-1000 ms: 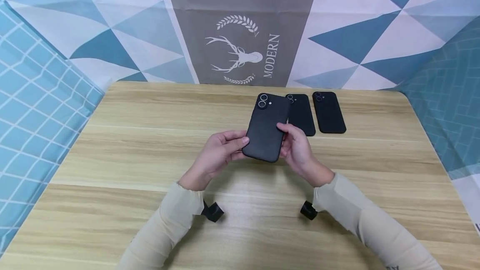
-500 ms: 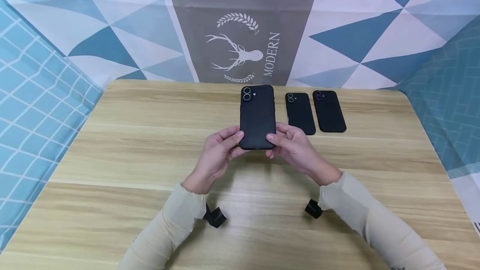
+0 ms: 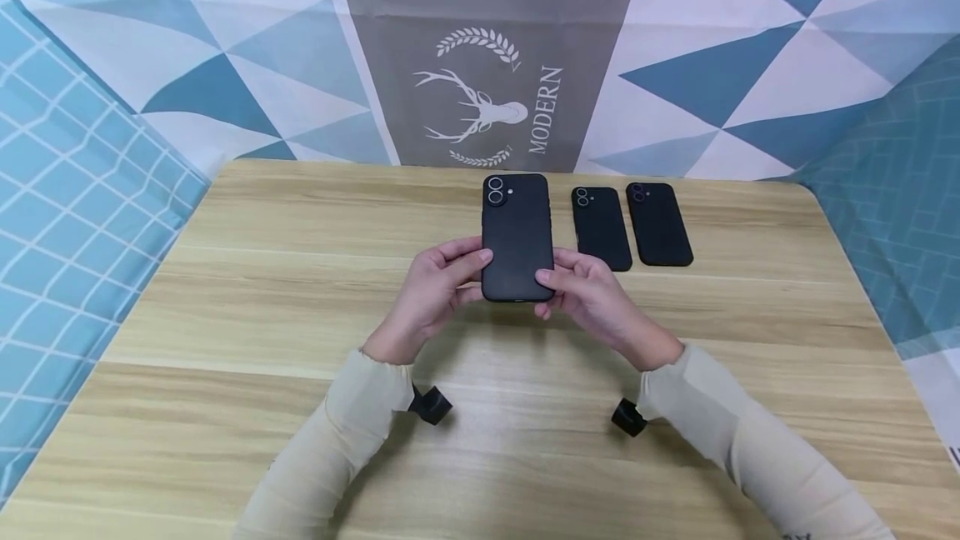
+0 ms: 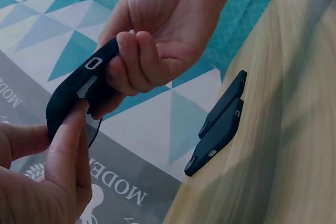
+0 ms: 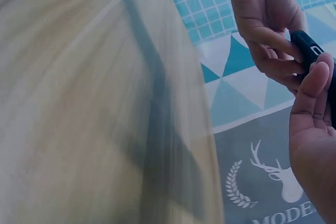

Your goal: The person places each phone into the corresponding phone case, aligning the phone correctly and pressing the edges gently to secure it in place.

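A black phone case (image 3: 517, 232) with two ringed camera openings at its top left is held above the table, camera side up. Whether a phone sits inside I cannot tell. My left hand (image 3: 430, 294) pinches its left edge, thumb on the back and fingers beneath. The lower right corner is gripped by my right hand (image 3: 596, 298), thumb on top. An oval cutout shows along the edge of the phone case (image 4: 79, 87) in the left wrist view. In the right wrist view, fingers hide much of the phone case (image 5: 302, 40).
Right of my hands, two more black phone cases lie side by side on the wooden table (image 3: 225, 307): a nearer one (image 3: 602, 227) and a farther one (image 3: 660, 223). A patterned cloth (image 3: 262, 65) hangs behind the table. A small black camera (image 3: 432, 405) sits at my left wrist.
The held phone case has swung from a tilt to nearly straight and moved left, uncovering the case behind it. Over the last half second my left thumb has shifted up its edge.
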Tool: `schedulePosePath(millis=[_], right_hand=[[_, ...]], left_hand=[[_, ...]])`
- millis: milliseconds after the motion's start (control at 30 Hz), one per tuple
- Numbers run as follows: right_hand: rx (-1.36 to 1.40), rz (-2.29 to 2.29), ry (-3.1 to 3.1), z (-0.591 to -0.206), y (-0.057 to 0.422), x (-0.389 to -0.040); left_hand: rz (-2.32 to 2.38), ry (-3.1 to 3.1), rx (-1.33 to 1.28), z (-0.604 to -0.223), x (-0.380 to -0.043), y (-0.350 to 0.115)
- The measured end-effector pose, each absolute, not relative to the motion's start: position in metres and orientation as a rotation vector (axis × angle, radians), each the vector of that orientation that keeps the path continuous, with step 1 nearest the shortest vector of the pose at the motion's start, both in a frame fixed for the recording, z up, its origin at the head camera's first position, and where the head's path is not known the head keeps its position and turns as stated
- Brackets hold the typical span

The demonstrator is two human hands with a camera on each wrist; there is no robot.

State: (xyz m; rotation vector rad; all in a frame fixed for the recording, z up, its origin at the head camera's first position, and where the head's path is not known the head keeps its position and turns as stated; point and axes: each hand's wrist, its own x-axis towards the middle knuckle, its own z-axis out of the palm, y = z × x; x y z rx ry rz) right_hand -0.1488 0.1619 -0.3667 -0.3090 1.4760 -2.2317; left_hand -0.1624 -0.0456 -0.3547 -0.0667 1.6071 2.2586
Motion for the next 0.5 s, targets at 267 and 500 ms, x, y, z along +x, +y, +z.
schedulePosePath(millis=[267,500], right_hand=[[-0.042,-2.253,1.734,-0.362,0.165,-0.157],[0.12,-2.158,1.955,-0.362,0.166,-0.161]], left_hand=[[2.29,1.636,-0.075,-0.361,-0.164,-0.04],[2.215,1.702,-0.094,-0.366,-0.172,-0.036]])
